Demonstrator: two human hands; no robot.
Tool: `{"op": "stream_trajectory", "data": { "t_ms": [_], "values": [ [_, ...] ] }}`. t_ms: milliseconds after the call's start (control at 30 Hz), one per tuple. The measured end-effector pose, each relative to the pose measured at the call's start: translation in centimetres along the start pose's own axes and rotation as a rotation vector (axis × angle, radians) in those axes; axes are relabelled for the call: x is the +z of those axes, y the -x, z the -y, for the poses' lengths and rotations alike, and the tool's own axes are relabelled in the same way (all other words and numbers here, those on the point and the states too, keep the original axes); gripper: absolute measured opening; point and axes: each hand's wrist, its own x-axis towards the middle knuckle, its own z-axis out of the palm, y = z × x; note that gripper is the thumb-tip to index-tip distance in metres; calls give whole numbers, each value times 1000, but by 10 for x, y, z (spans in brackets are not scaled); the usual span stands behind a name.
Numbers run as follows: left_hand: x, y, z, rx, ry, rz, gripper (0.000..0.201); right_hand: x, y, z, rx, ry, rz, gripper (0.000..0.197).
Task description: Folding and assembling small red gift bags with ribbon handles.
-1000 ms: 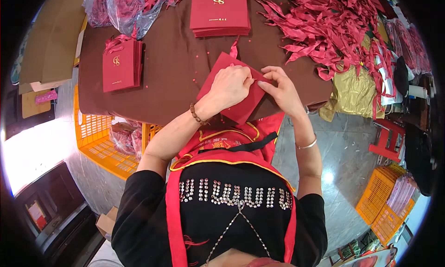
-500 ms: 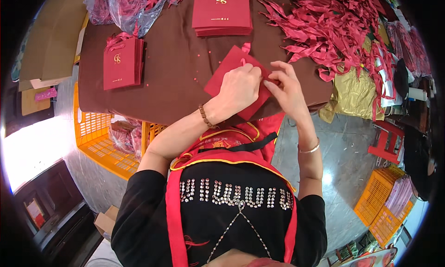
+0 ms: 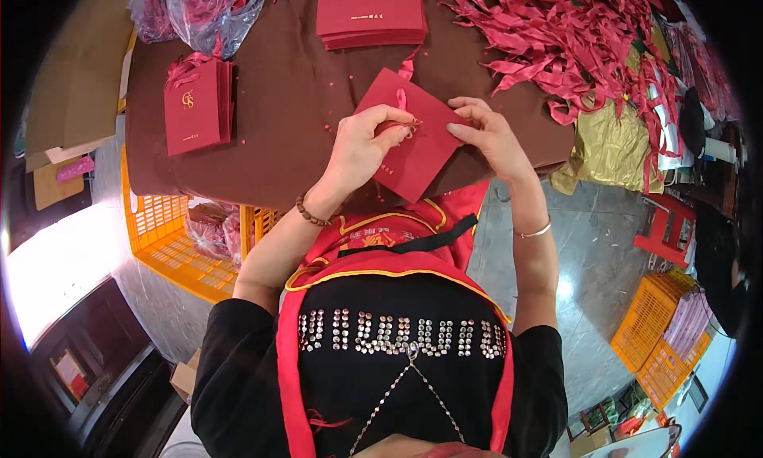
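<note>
A red paper gift bag (image 3: 425,152) lies turned at an angle on the near side of the table, with gold lettering on its face. A pink ribbon loop (image 3: 401,100) stands out of the bag, and a ribbon end (image 3: 408,65) shows beyond its far corner. My left hand (image 3: 366,146) is over the bag's left side, its fingers closed on a thin, dark-gold, tool-like piece (image 3: 409,124) close to the loop; its exact kind is unclear. The bag's right corner is pinched between the thumb and fingers of my right hand (image 3: 491,140).
Finished-looking red bags (image 3: 195,108) with ribbon handles stand at left. A stack of flat red bags (image 3: 372,17) lies at the far middle, plastic-wrapped bundles (image 3: 199,9) at far left. Loose pink ribbons (image 3: 548,37) heap at far right above gold plastic (image 3: 608,152). Orange crates (image 3: 179,251) stand below the table.
My left hand has moved left and back off the bag's middle, uncovering the ribbon loop and more of the bag's face. My right hand stays at the bag's right corner.
</note>
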Motion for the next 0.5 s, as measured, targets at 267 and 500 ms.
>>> {"op": "stream_trajectory", "data": {
  "t_ms": [267, 500],
  "values": [
    [9, -2, 2, 512, -494, -179, 9, 8, -7, 5, 47, -79, 124, 16],
    [13, -5, 4, 559, -616, -252, 6, 17, -8, 8, 0, -26, 90, 17]
  ]
}}
